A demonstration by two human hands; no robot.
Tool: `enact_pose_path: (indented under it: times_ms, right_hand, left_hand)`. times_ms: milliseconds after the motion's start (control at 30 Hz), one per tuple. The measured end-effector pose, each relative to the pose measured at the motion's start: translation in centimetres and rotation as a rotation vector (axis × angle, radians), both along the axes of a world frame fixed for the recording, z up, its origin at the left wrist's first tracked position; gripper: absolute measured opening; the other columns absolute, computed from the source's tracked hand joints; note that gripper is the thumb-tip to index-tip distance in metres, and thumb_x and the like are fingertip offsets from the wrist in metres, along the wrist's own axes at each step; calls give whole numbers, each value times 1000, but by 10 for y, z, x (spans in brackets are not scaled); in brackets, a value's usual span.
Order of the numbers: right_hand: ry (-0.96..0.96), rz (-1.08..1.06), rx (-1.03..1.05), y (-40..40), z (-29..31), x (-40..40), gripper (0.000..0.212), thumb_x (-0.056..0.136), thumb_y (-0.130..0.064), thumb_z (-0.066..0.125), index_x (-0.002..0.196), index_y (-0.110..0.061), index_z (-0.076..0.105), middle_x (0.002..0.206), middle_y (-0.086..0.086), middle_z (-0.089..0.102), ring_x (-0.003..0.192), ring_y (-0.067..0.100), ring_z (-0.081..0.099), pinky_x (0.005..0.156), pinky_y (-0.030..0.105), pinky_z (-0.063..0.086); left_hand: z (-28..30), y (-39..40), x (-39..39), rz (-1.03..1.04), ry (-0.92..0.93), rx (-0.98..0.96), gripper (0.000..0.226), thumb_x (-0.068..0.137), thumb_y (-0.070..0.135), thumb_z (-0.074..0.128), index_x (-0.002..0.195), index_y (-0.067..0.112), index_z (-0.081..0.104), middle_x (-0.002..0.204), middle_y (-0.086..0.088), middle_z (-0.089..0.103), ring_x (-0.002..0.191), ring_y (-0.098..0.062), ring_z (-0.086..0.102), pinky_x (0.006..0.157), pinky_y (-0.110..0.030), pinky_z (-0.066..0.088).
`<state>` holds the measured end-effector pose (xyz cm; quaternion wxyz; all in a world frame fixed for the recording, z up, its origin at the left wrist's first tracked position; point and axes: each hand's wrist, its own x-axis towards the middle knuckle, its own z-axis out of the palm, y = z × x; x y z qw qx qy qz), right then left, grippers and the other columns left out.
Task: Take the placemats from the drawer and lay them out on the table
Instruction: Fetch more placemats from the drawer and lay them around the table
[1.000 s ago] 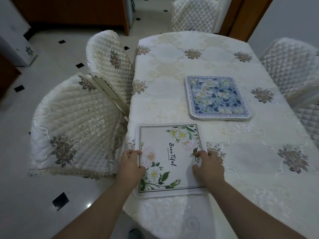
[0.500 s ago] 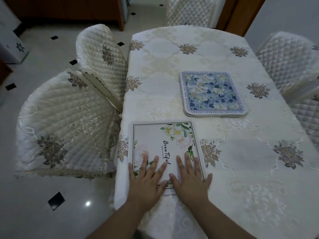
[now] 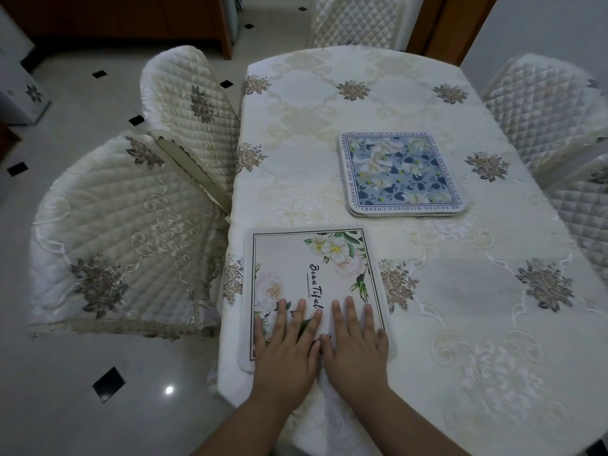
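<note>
A white placemat (image 3: 306, 274) printed with flowers and the word "Beautiful" lies flat at the near left corner of the table (image 3: 460, 291). My left hand (image 3: 284, 347) and my right hand (image 3: 357, 343) lie side by side, palms down with fingers straight, pressing on the mat's near edge. Farther back, near the table's middle, sits a small stack of blue floral placemats (image 3: 401, 174) with a text border; nothing touches it.
A cream embroidered tablecloth covers the table. Two quilted chairs (image 3: 125, 232) stand close along the left side, another chair (image 3: 355, 21) at the far end, and more chairs (image 3: 552, 106) on the right. Glossy tiled floor lies to the left.
My hands let go of the white mat's side edges, came together and flattened on its near part. The mat now lies flat on the table.
</note>
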<state>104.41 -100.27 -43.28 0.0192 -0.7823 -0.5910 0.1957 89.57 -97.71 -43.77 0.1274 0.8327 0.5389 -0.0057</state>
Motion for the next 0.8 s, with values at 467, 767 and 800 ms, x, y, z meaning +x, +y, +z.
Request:
enact_pose_path:
  times_ms: [467, 767, 800]
  right_hand:
    - [-41, -12, 108, 10, -16, 82, 75, 101, -53, 24, 159, -7, 15, 168, 8, 4, 155, 22, -1, 124, 33, 4]
    - [-42, -171, 71, 44, 8, 56, 68, 94, -37, 49, 155, -12, 33, 164, 7, 25, 147, 28, 27, 120, 42, 22]
    - [-52, -144, 113, 53, 9, 56, 68, 92, -37, 46, 154, -12, 34, 162, 7, 30, 146, 28, 30, 120, 42, 23]
  left_hand:
    - [-8, 32, -63, 248, -96, -127, 83, 98, 63, 17, 160, 13, -6, 166, -10, -19, 150, -19, -27, 125, -36, -6]
    - [2, 60, -39, 332, -228, -174, 79, 100, 55, 34, 161, 15, 4, 168, -1, -10, 152, -15, -20, 124, -36, -4]
    - [4, 64, -34, 312, -166, -106, 76, 100, 55, 28, 161, 16, 8, 168, -2, -4, 154, -18, -16, 125, -37, -4]
